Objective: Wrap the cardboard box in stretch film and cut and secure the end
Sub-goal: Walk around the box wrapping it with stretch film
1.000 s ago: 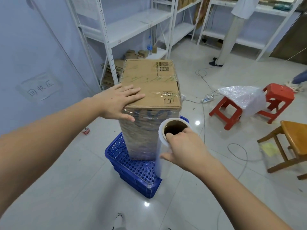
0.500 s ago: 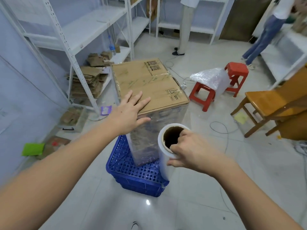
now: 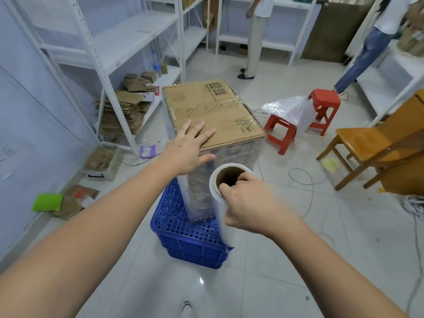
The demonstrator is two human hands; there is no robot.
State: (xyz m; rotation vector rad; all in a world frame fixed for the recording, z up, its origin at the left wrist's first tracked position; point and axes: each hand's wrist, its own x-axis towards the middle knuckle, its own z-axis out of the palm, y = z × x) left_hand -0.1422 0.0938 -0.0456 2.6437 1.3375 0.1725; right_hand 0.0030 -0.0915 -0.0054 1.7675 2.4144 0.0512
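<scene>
A tall cardboard box (image 3: 213, 111) stands upright on an upturned blue plastic crate (image 3: 183, 235). Its sides are covered in clear stretch film; its top is bare cardboard. My left hand (image 3: 188, 148) lies flat on the near corner of the top, fingers straight and spread. My right hand (image 3: 247, 200) grips a roll of stretch film (image 3: 220, 203) held upright right beside the box's near side, with fingers hooked into the brown core. I cannot make out the film running from roll to box.
White metal shelving (image 3: 103, 49) with flattened cardboard (image 3: 121, 113) lines the left. Two red stools (image 3: 282, 131), one under bubble wrap, and a wooden chair (image 3: 371, 145) stand to the right. Cables cross the tiled floor. Two people (image 3: 257, 35) stand at the back.
My view has swung round the box to the left, with the roll carried along its side. My left hand stays flat on the top.
</scene>
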